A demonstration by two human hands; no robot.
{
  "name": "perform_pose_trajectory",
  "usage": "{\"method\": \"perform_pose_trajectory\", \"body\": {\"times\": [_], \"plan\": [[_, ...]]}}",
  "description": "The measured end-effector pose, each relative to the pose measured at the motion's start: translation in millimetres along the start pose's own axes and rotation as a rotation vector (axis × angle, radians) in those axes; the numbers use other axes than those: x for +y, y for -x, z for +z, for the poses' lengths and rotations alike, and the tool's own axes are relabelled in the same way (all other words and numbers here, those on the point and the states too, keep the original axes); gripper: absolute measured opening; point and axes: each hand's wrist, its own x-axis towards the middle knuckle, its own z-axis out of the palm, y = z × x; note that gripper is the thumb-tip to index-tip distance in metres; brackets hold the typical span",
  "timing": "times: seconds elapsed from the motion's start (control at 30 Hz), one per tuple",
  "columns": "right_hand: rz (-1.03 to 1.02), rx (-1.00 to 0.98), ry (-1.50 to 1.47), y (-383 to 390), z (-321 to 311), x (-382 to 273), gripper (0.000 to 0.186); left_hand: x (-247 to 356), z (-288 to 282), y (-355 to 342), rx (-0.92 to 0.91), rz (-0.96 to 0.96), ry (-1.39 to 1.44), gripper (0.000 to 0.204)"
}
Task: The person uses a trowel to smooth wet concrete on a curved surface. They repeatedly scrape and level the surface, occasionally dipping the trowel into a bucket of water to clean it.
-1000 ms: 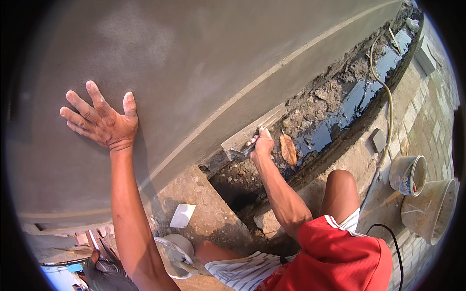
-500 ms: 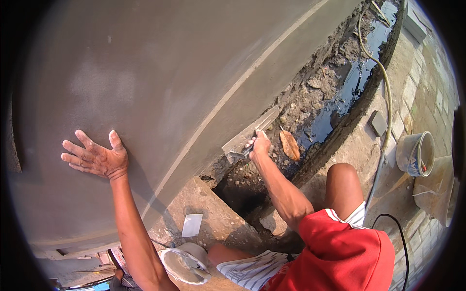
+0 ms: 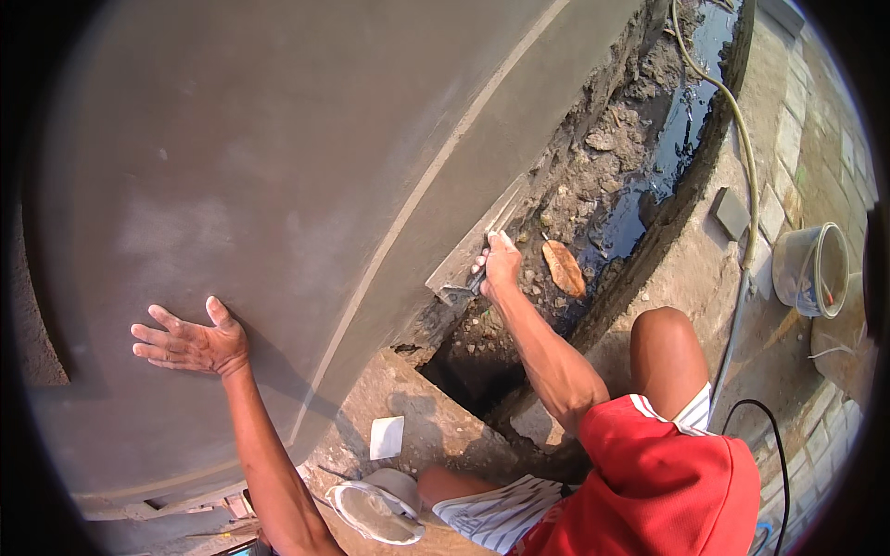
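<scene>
My left hand (image 3: 195, 343) is open, fingers and thumb spread, against or just off the smooth grey plastered wall (image 3: 278, 176); I cannot tell if the palm touches. My right hand (image 3: 502, 265) grips the handle of a flat plastering trowel (image 3: 461, 259). Its long, thin blade lies along the wall's lower edge, below a pale stripe (image 3: 408, 208) that curves across the plaster. Part of the handle is hidden by my fingers.
Below the wall runs a rubble-lined ditch with dark water (image 3: 681, 139) and a brown leaf (image 3: 564, 269). A white bucket (image 3: 375, 510) and a white card (image 3: 387, 437) lie near my legs. Rightward are a hose (image 3: 744, 167), a grey block (image 3: 731, 213) and a clear pail (image 3: 788, 269).
The view has turned a little, shifting the whole scene. My left hand stays spread at the wall, lower in the picture. The trowel blade still lies at the wall's lower edge, angled more steeply.
</scene>
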Motion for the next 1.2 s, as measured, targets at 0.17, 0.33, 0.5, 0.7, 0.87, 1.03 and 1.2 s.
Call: {"method": "perform_pose_trajectory", "body": {"times": [0.17,0.33,0.5,0.7,0.87,1.03,1.2], "plan": [[-0.455,-0.388,0.043,1,35,-69,0.06,-1,0,1,-0.018,-0.013,-0.019,0.087],[-0.502,-0.439,0.132,0,77,-67,0.061,1,1,2,-0.014,-0.011,-0.022,0.087],[-0.068,-0.12,0.058,3,-1,-19,0.064,3,-3,-2,-0.004,0.005,-0.024,0.087],[-0.524,-0.498,0.036,-11,64,-103,0.056,1,-1,0,-0.008,-0.003,-0.02,0.086],[-0.365,-0.325,0.142,1,57,-47,0.063,2,-1,0,-0.018,-0.005,-0.032,0.086],[-0.067,-0.004,0.096,6,-25,-13,0.062,3,-3,-4,0.004,-0.006,-0.024,0.087],[-0.548,-0.529,0.056,-13,55,-110,0.062,1,-1,0,-0.005,-0.002,-0.02,0.087]]}}
